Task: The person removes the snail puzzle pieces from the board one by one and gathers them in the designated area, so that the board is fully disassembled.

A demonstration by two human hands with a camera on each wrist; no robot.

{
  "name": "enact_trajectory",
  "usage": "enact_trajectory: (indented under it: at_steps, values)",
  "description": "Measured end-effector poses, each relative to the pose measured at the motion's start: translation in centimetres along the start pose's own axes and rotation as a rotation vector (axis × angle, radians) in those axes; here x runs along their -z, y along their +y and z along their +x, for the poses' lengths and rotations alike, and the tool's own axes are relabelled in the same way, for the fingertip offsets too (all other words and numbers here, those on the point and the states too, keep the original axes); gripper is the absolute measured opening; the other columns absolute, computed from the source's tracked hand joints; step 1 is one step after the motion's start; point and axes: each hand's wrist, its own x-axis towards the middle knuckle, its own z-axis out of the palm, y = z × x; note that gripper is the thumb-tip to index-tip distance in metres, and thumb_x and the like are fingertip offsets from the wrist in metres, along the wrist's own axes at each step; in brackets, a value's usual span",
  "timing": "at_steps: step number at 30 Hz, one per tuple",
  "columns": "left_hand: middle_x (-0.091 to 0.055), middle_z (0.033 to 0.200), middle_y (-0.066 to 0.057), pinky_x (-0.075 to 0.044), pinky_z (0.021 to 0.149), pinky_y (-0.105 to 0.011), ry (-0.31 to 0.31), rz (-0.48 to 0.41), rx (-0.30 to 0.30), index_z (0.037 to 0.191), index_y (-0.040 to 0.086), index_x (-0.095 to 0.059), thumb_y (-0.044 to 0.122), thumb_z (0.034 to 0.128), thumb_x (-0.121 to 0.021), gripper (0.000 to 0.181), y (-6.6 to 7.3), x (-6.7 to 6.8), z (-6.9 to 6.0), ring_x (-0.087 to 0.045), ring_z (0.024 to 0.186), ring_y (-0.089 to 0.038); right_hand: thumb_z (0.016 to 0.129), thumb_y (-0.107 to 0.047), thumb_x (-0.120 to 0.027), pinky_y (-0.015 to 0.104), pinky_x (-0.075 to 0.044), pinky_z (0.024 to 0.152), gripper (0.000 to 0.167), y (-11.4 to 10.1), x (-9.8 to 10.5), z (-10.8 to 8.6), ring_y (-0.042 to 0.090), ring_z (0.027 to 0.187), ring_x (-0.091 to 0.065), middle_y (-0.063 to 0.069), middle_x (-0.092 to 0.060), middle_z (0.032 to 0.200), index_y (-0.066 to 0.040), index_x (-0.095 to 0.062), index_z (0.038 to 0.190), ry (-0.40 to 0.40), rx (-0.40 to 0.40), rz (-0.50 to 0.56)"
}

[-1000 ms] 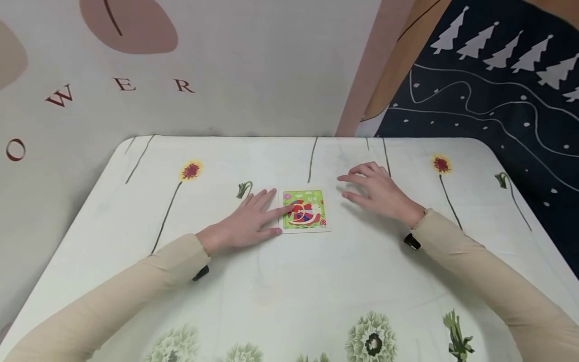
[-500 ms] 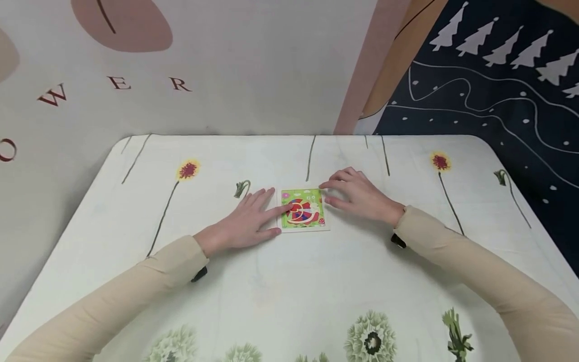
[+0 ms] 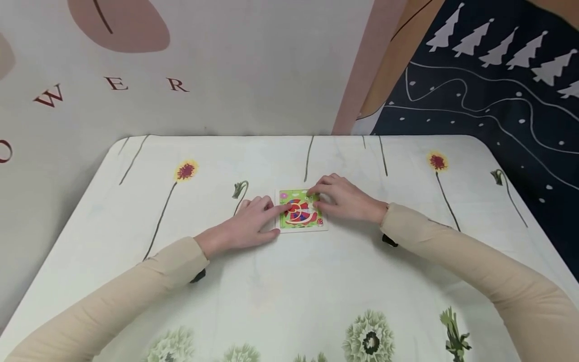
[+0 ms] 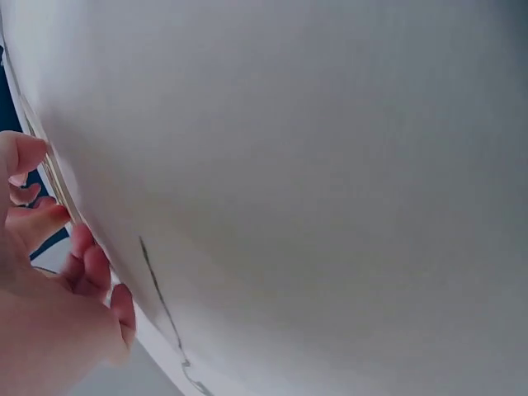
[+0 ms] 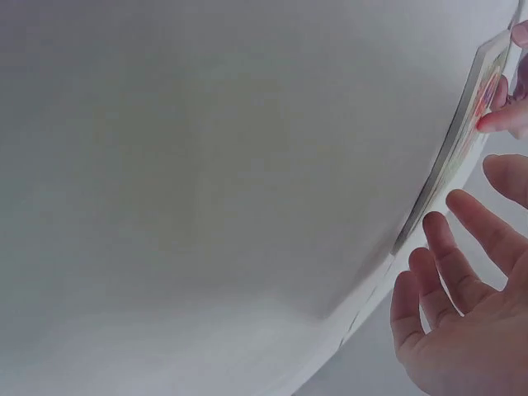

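Near the middle of the worktop [image 3: 289, 286], just beyond its centre from where you sit, the board [image 3: 300, 220] lies flat, with a red and blue snail [image 3: 298, 211] on a green ground and a pale border around it. Your left hand [image 3: 253, 219] is at its left side: the index finger reaches out straight and its tip rests on the snail's shell, while your thumb lies at the board's lower left corner. The other fingers are drawn back and wrap around nothing. Your right hand [image 3: 347, 199] is at the opposite side, its fingers bent loosely and apart, gripping nothing; the fingertips are over the board's upper right part, and you cannot tell from here whether they touch it. Your right wrist view shows the board edge-on, close to those fingers.

Both your arms come in from the near corners in beige sleeves [image 3: 457, 256], with a small black device [image 3: 197, 276] under the left cuff and another dark one under the right. The white cloth on your worktop bears printed flowers [image 3: 186, 171] with thin stems, and round green blooms [image 3: 369, 338] nearer you. Behind stands a grey backdrop [image 3: 262, 75] with dark red letters [image 3: 177, 84], and to your right a navy panel [image 3: 479, 93] with white trees.
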Motion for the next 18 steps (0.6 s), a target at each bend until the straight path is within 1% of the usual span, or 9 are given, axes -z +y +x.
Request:
enact_trajectory:
  at_steps: [3,6,8,10,12,18]
  values:
    - [-0.049,0.103,-0.004,-0.03,0.079,-0.037,-0.014,-0.057,-0.015,0.156,0.012,-0.048,0.027,0.0961,-0.068,0.065,-0.3,0.1,0.1,-0.043,0.094,-0.021,0.098,-0.016,-0.071,0.041,-0.047,0.093,0.033,-0.4,-0.1,0.4,0.026,0.109,-0.055,0.011,-0.067,0.121,-0.004,-0.071,0.129,-0.024,-0.01,0.027]
    - [-0.048,0.102,-0.004,-0.029,0.078,-0.036,-0.021,-0.119,-0.028,0.154,0.009,-0.049,0.026,0.096,-0.069,0.064,-0.6,0.3,0.2,-0.042,0.093,-0.02,0.099,-0.014,-0.07,0.038,-0.05,0.089,0.033,-0.7,-0.2,0.9,0.024,0.104,-0.055,0.01,-0.065,0.121,-0.004,-0.07,0.129,-0.047,-0.017,0.045]
    - [-0.048,0.102,-0.003,-0.028,0.078,-0.036,-0.026,-0.145,-0.033,0.154,0.008,-0.05,0.025,0.0961,-0.069,0.063,-0.8,0.4,0.3,-0.042,0.092,-0.02,0.099,-0.014,-0.07,0.037,-0.05,0.087,0.032,-0.9,-0.3,1.3,0.022,0.102,-0.055,0.009,-0.065,0.12,-0.005,-0.07,0.13,-0.063,-0.021,0.052]
    - [-0.047,0.101,-0.004,-0.028,0.078,-0.036,-0.031,-0.16,-0.035,0.153,0.007,-0.05,0.024,0.0961,-0.07,0.063,-0.8,0.5,0.2,-0.041,0.091,-0.019,0.099,-0.015,-0.069,0.036,-0.05,0.086,0.032,-1.1,-0.5,1.7,0.022,0.101,-0.055,0.009,-0.064,0.119,-0.005,-0.07,0.13,-0.078,-0.023,0.054]
    - [-0.047,0.101,-0.004,-0.028,0.078,-0.036,-0.036,-0.166,-0.035,0.153,0.007,-0.05,0.024,0.0965,-0.07,0.063,-0.8,0.4,0.2,-0.041,0.091,-0.019,0.099,-0.015,-0.069,0.036,-0.05,0.088,0.032,-1.2,-0.7,2.1,0.022,0.103,-0.055,0.009,-0.064,0.12,-0.006,-0.07,0.13,-0.092,-0.026,0.056]
    - [-0.046,0.101,-0.004,-0.028,0.078,-0.036,-0.035,-0.16,-0.04,0.153,0.006,-0.05,0.024,0.0967,-0.069,0.063,-0.8,0.4,0.2,-0.041,0.091,-0.02,0.099,-0.012,-0.068,0.036,-0.051,0.094,0.033,-1.3,-1.0,3.7,0.023,0.107,-0.059,0.011,-0.065,0.123,-0.003,-0.069,0.132,-0.107,-0.027,0.091]
